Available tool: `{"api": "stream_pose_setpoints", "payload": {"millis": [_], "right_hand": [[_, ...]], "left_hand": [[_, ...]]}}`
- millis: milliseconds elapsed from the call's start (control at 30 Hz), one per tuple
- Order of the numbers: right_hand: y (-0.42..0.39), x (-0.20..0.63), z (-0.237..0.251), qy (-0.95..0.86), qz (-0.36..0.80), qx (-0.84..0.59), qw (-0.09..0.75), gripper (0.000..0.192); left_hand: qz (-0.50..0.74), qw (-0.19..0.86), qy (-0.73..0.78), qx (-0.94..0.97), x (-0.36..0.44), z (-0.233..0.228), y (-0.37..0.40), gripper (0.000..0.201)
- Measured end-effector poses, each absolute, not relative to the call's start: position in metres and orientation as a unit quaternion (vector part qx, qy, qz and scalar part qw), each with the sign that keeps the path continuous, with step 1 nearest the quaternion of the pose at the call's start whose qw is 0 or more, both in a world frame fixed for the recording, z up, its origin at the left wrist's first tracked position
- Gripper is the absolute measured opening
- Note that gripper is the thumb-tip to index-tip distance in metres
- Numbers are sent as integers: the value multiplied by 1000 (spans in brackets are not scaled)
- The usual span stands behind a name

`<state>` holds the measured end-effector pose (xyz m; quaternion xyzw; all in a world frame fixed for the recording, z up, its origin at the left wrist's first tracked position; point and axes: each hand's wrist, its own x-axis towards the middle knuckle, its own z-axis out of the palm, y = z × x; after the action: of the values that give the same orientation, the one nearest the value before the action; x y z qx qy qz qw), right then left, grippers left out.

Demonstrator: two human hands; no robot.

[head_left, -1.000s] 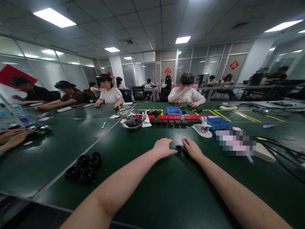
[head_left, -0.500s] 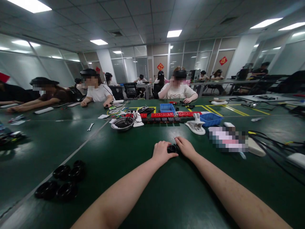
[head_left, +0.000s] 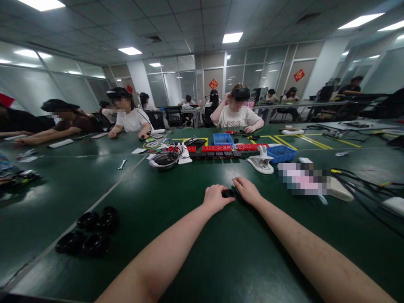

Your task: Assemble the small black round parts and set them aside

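My left hand [head_left: 216,198] is closed around a small, round black part [head_left: 227,193] with a dark hollow in it, low over the green table [head_left: 202,256]. The thumb lies along its near side and the fingers go over the far side. My right hand [head_left: 248,191] is just to the right, its fingers bent together and pointing at the part. What its fingertips hold, if anything, is hidden. To the left, several glossy black ring-like parts [head_left: 95,243] lie grouped on the table.
Across the table stand a metal bowl [head_left: 164,165], red socket strips [head_left: 216,148], a white clamp stand [head_left: 261,162] and blue trays [head_left: 282,154]. A wrench [head_left: 122,164] lies left. Black cables [head_left: 353,185] run at the right. Co-workers [head_left: 239,113] sit opposite.
The view has shifted slightly, moving the table items a little in the picture. The black part appears tilted differently in my left hand. My right hand stays beside it.
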<state>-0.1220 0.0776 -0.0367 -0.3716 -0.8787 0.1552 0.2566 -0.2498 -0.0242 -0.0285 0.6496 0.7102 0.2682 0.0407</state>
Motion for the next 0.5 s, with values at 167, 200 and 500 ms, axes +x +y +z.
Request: {"api": "stream_pose_setpoints", "payload": {"millis": [167, 200, 500], "right_hand": [[75, -120, -34, -880, 159, -371, 250, 38], [74, -119, -33, -881, 161, -371, 247, 38], [69, -118, -28, -880, 162, -383, 230, 37]], "left_hand": [[256, 52, 757, 600, -269, -25, -24, 37], [248, 59, 770, 585, -279, -23, -25, 38], [73, 100, 886, 446, -415, -2, -62, 48]]}}
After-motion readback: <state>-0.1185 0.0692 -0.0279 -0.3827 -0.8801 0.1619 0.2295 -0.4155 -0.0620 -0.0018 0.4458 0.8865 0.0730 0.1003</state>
